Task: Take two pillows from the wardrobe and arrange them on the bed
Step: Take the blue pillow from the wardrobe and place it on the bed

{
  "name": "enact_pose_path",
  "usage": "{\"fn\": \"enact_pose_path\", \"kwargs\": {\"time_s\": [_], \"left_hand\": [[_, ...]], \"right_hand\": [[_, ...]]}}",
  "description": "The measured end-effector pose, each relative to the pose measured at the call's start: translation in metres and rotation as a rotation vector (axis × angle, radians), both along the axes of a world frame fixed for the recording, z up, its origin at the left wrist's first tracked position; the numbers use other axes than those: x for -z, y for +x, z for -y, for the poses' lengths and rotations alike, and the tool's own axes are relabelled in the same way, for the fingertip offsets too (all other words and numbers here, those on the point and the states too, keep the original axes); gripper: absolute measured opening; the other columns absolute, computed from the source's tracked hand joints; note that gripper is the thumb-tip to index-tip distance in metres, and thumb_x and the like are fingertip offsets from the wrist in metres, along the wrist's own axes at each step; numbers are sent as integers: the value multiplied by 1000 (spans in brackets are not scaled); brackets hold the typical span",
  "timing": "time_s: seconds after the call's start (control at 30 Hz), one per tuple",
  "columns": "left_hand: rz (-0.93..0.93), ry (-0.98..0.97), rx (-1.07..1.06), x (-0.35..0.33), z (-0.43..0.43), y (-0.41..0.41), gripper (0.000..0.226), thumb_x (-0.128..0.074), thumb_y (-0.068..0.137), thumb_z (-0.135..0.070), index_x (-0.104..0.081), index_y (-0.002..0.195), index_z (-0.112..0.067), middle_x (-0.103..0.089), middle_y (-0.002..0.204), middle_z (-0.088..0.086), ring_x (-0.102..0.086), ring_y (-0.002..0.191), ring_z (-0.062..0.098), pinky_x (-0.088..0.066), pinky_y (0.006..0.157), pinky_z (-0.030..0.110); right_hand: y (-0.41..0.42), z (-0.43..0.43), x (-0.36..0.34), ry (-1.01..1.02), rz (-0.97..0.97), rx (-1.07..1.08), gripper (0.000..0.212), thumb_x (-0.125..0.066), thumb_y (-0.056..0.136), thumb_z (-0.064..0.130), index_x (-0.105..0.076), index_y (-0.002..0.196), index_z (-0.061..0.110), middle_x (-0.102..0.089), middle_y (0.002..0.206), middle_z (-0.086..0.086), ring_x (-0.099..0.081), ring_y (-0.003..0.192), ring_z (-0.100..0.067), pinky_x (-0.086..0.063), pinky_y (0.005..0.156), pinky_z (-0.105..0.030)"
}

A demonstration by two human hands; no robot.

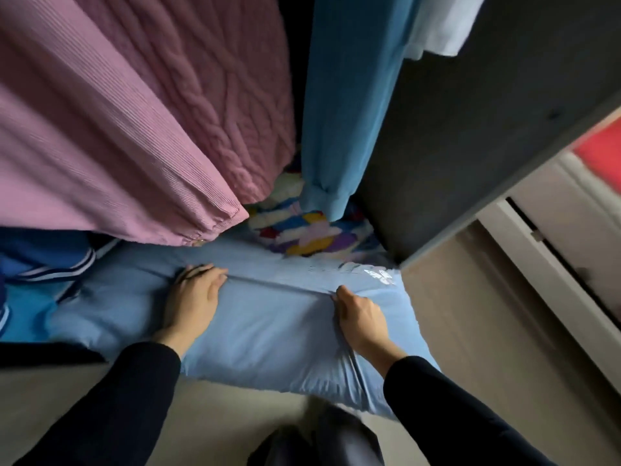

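At the far left of the wardrobe floor lies a heap of folded blue fabric with white stripes [37,264], its right side touching the pale blue cotton pillow [268,327]; above it hang a ribbed pink knit garment [100,146] and, just to its right, a mauve cable-knit sweater [215,89], both reaching down close to the pillow's back edge; the pillow itself lies flat across the wardrobe's front edge, its near side overhanging the pale floor [84,381] of the room, and a crease runs across it from one hand to the other; the left hand [195,297] rests palm down on the pillow's left half, its fingers curled over that crease, the grip pressed into the fabric but not plainly clamped, so I cannot tell whether it holds; the right hand [359,314] has its grip bunched tight on a fold of the pillow's right half; both arms wear dark sleeves; behind the pillow, at the back of the wardrobe floor, lies a fluffy multicoloured patchwork cushion [302,230], and a blue hanging garment [346,95] comes down onto it; the dark grey wardrobe side panel [470,136] stands at the right; beyond it are blurred pale furniture fronts [551,237].
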State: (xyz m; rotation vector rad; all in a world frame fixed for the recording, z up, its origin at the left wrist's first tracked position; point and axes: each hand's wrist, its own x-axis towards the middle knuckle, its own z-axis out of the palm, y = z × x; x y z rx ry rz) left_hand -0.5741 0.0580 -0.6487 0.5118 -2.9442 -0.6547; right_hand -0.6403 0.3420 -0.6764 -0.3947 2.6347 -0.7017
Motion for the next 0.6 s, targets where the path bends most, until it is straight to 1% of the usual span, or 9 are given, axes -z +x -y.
{"fn": "enact_pose_path", "kwargs": {"time_s": [0.07,0.17,0.23,0.3,0.37,0.43,0.53,0.6], "left_hand": [[37,40,39,-17,-18,4,31,-45,83,-17,-71,92,-2,-71,95,21,-64,93,36,-45,91,46],[78,80,119,-46,-48,8,34,-45,84,-19,-71,95,-1,-71,99,23,-63,101,36,-41,98,49],[90,90,163,-65,-70,11,35,-44,84,-20,-71,96,-2,-70,100,24,-63,103,36,-41,99,49],[83,109,195,-85,-95,11,34,-45,84,-22,-71,96,-5,-71,100,22,-63,101,36,-40,99,47],[69,125,239,-103,-122,9,27,-50,87,-19,-71,97,-6,-72,98,19,-63,98,36,-42,95,44],[71,162,284,-119,-153,5,21,-54,90,-15,-70,101,-8,-72,100,16,-62,97,35,-45,90,41],[131,223,318,-138,-206,-4,23,-51,92,-23,-67,106,-17,-71,103,12,-62,97,32,-47,82,38],[181,252,365,-145,-246,-14,24,-47,93,-30,-65,107,-22,-72,100,9,-63,93,32,-47,75,35]], "right_hand": [[22,-23,-21,36,16,21,21,-38,97,29,-33,78,22,-64,81,-22,-58,78,-44,-31,56,-35],[48,-61,-58,68,16,51,21,-37,98,33,-40,82,19,-65,82,-21,-60,78,-43,-33,57,-35],[60,-87,-84,92,16,71,21,-38,98,32,-41,81,18,-65,81,-21,-59,77,-44,-32,56,-35],[66,-114,-112,120,10,104,22,-38,97,30,-36,77,22,-64,80,-19,-58,74,-42,-32,54,-34],[65,-144,-140,162,-5,126,22,-39,97,29,-36,76,21,-63,79,-16,-57,72,-40,-34,53,-35],[60,-178,-168,209,-31,142,19,-40,96,27,-43,80,18,-64,80,-15,-58,73,-39,-39,54,-37],[44,-236,-202,268,-80,159,20,-42,97,28,-48,81,18,-65,81,-16,-59,73,-38,-35,53,-35],[30,-278,-219,312,-110,160,19,-43,97,28,-50,82,18,-66,82,-16,-60,75,-38,-36,54,-36]]}}
